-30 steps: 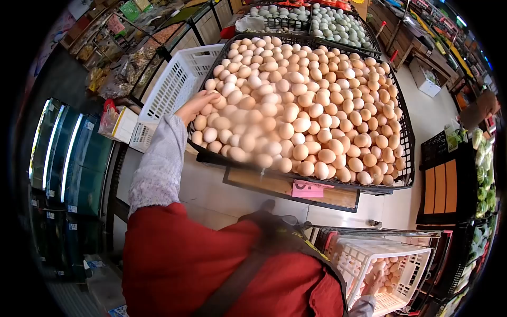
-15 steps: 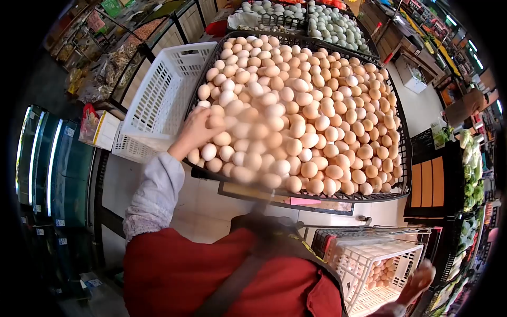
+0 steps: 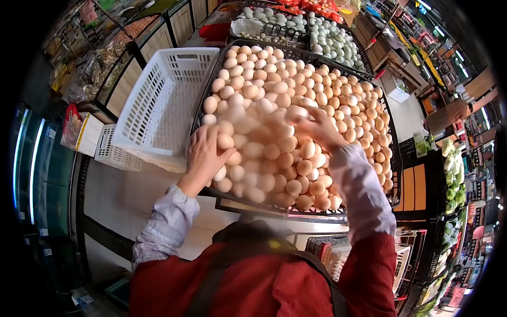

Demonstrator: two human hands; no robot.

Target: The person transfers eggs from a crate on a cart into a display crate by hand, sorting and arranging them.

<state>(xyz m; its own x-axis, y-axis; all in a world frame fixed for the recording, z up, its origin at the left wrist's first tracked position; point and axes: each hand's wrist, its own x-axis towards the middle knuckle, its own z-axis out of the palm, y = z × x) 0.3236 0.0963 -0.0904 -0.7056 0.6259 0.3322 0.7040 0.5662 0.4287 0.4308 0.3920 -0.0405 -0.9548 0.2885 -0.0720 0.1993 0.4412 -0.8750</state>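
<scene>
Brown eggs (image 3: pixel 346 100) are heaped in a wide black crate (image 3: pixel 397 171). At the crate's left edge my left hand (image 3: pixel 203 160) curls around an egg (image 3: pixel 225 141), thumb and fingers on either side of it. Above the middle of the heap my right hand (image 3: pixel 318 127) is bent over the eggs, with a pale egg (image 3: pixel 297 114) at its fingertips. A blurred patch in the picture softens the eggs between both hands.
An empty white basket (image 3: pixel 169 100) stands left of the crate. Pale green eggs (image 3: pixel 334 42) fill crates behind it. At the lower right is a cart with a white basket (image 3: pixel 338 260). Blue-lit tanks (image 3: pixel 53 179) stand far left; vegetables (image 3: pixel 453 174) line the right.
My right hand has come up from beside the cart's basket to the egg heap. My left hand stays at the crate's left side, and the view has shifted.
</scene>
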